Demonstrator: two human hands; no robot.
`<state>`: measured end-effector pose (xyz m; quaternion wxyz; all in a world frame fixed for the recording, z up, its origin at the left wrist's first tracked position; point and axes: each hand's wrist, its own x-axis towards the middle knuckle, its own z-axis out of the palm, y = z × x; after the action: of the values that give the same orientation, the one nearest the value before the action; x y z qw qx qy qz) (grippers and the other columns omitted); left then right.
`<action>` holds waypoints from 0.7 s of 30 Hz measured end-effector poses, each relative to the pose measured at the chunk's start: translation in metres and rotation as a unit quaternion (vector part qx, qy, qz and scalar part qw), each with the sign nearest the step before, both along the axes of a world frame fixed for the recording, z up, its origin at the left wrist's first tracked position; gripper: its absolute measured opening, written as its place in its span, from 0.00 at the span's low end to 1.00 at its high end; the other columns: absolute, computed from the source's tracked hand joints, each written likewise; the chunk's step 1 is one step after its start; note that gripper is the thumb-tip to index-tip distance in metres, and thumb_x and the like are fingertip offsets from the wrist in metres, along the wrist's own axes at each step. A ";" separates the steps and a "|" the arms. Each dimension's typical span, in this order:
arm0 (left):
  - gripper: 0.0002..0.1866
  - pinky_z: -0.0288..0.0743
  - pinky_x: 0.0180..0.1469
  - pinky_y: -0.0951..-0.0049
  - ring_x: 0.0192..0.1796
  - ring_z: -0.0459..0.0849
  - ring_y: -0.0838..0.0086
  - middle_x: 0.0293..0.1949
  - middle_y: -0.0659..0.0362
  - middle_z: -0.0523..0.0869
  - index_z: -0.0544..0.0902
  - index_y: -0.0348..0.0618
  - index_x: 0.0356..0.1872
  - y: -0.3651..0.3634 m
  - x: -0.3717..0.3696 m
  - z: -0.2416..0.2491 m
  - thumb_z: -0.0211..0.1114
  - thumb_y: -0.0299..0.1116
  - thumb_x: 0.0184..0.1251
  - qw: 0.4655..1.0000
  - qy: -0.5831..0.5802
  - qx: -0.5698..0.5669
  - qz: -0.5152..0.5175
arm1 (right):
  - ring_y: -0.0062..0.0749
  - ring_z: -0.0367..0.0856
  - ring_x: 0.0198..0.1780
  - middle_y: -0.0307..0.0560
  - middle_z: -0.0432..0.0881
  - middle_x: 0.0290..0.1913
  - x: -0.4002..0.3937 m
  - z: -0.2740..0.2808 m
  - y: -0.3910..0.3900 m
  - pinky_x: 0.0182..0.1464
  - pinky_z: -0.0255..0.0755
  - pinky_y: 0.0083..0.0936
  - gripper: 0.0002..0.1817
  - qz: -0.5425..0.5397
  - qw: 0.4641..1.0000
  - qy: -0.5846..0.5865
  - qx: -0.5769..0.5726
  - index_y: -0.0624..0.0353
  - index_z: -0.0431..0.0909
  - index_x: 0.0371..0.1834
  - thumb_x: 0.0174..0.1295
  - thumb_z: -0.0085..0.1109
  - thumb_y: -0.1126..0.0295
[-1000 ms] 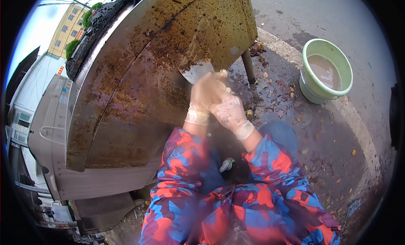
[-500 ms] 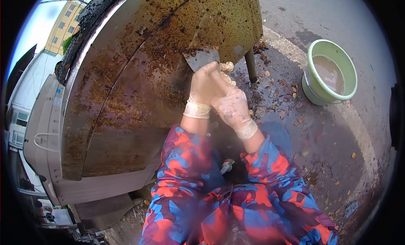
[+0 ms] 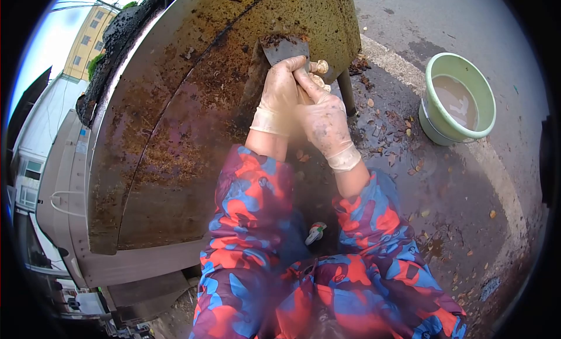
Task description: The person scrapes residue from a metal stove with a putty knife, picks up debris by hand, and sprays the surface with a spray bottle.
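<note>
Both gloved hands are closed together around a scraper (image 3: 286,49) with a wide flat metal blade. My left hand (image 3: 277,92) grips near the blade, and my right hand (image 3: 325,118) wraps the handle side; the handle is mostly hidden by the fingers. The blade's front edge lies against a large grimy metal panel (image 3: 169,158), where dark, crumbly residue has gathered along it. Rusty brown and black dirt covers much of the panel, with a more yellowish speckled area near the blade. The pale gloves are stained.
A light green bucket (image 3: 435,117) of murky water stands on the pavement at the right. A metal leg (image 3: 346,92) supports the panel's right end. Fallen leaves lie on the wet ground (image 3: 403,164). A grey-brown covered shape (image 3: 58,187) is behind the panel at left.
Both hands and the scraper have moved up and away from me along the panel, and the arms are stretched further out. The bucket stays in place.
</note>
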<state>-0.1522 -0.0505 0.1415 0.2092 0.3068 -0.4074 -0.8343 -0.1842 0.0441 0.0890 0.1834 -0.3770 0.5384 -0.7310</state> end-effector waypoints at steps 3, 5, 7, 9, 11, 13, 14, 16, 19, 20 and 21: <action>0.21 0.74 0.33 0.66 0.24 0.77 0.62 0.23 0.49 0.78 0.75 0.29 0.37 -0.017 -0.015 0.008 0.42 0.40 0.65 0.993 -0.006 0.008 -0.120 | 0.33 0.79 0.49 0.56 0.80 0.48 -0.017 0.009 -0.005 0.52 0.68 0.21 0.30 -0.005 0.997 0.051 -0.053 0.61 0.72 0.57 0.44 0.56 0.75; 0.21 0.74 0.33 0.66 0.24 0.77 0.62 0.23 0.49 0.78 0.75 0.29 0.37 -0.014 -0.029 0.009 0.42 0.40 0.66 0.995 -0.018 -0.022 -0.099 | 0.31 0.78 0.50 0.55 0.78 0.52 -0.023 0.012 0.000 0.53 0.68 0.19 0.29 -0.005 0.999 0.031 -0.039 0.62 0.71 0.57 0.45 0.54 0.75; 0.21 0.74 0.33 0.66 0.25 0.77 0.62 0.23 0.49 0.78 0.75 0.29 0.39 0.000 -0.031 0.015 0.41 0.41 0.66 0.995 -0.034 -0.029 -0.087 | 0.31 0.77 0.52 0.55 0.76 0.55 -0.025 0.012 0.005 0.53 0.67 0.18 0.29 -0.013 0.999 0.038 -0.026 0.64 0.70 0.58 0.47 0.52 0.74; 0.20 0.73 0.32 0.65 0.24 0.76 0.62 0.22 0.49 0.77 0.74 0.32 0.36 0.012 -0.027 0.020 0.42 0.41 0.66 0.996 -0.028 -0.032 -0.083 | 0.31 0.77 0.52 0.54 0.76 0.56 -0.022 0.012 0.014 0.54 0.67 0.19 0.29 -0.043 0.990 0.126 -0.039 0.63 0.70 0.58 0.47 0.52 0.75; 0.18 0.73 0.32 0.65 0.24 0.75 0.64 0.21 0.51 0.76 0.74 0.35 0.35 0.019 -0.013 0.019 0.44 0.41 0.66 0.996 -0.003 -0.018 -0.089 | 0.34 0.75 0.55 0.54 0.74 0.58 -0.011 0.018 0.027 0.57 0.66 0.21 0.29 -0.006 0.997 0.059 -0.039 0.61 0.69 0.60 0.49 0.51 0.76; 0.19 0.74 0.33 0.65 0.26 0.77 0.63 0.22 0.51 0.77 0.75 0.32 0.38 0.038 0.012 0.012 0.44 0.40 0.67 0.998 0.034 -0.021 -0.058 | 0.34 0.74 0.57 0.55 0.73 0.58 0.004 0.014 0.042 0.58 0.65 0.22 0.29 0.020 0.997 0.070 -0.028 0.61 0.69 0.60 0.48 0.51 0.76; 0.20 0.75 0.34 0.64 0.28 0.78 0.62 0.23 0.50 0.78 0.75 0.29 0.41 0.048 0.027 0.006 0.43 0.39 0.67 0.997 0.060 -0.026 -0.033 | 0.34 0.73 0.58 0.55 0.73 0.58 0.011 0.010 0.048 0.59 0.64 0.22 0.30 0.048 0.995 0.081 -0.014 0.61 0.68 0.61 0.48 0.51 0.77; 0.20 0.75 0.34 0.64 0.28 0.78 0.61 0.24 0.50 0.79 0.76 0.29 0.40 0.059 0.055 -0.013 0.45 0.39 0.68 0.993 0.060 -0.100 0.024 | 0.47 0.77 0.52 0.58 0.77 0.51 0.028 0.000 0.057 0.54 0.70 0.29 0.31 0.059 0.992 0.109 0.002 0.51 0.70 0.60 0.46 0.55 0.70; 0.20 0.75 0.35 0.60 0.28 0.78 0.59 0.25 0.50 0.78 0.76 0.30 0.41 0.056 0.084 -0.043 0.45 0.40 0.68 0.990 0.132 0.054 0.021 | 0.50 0.79 0.41 0.59 0.80 0.39 0.050 -0.010 0.062 0.46 0.73 0.34 0.32 0.076 0.983 0.150 0.074 0.45 0.69 0.61 0.46 0.55 0.67; 0.20 0.75 0.35 0.60 0.28 0.78 0.59 0.26 0.49 0.78 0.76 0.30 0.41 0.050 0.088 -0.057 0.45 0.40 0.68 0.988 0.133 0.055 0.054 | 0.50 0.79 0.41 0.59 0.80 0.39 0.053 -0.014 0.062 0.46 0.73 0.34 0.32 0.078 0.982 0.152 0.076 0.45 0.69 0.61 0.46 0.55 0.67; 0.20 0.75 0.35 0.60 0.28 0.78 0.59 0.26 0.49 0.78 0.76 0.30 0.41 0.048 0.090 -0.060 0.45 0.40 0.68 0.988 0.135 0.058 0.055 | 0.50 0.79 0.40 0.59 0.80 0.38 0.056 -0.011 0.062 0.45 0.73 0.34 0.33 0.083 0.976 0.162 0.116 0.45 0.68 0.62 0.46 0.55 0.67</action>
<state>-0.0619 -0.0022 0.0818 0.2893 0.2251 -0.3094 -0.8775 -0.1285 0.1062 0.0784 0.1959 -0.5101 0.6090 -0.5749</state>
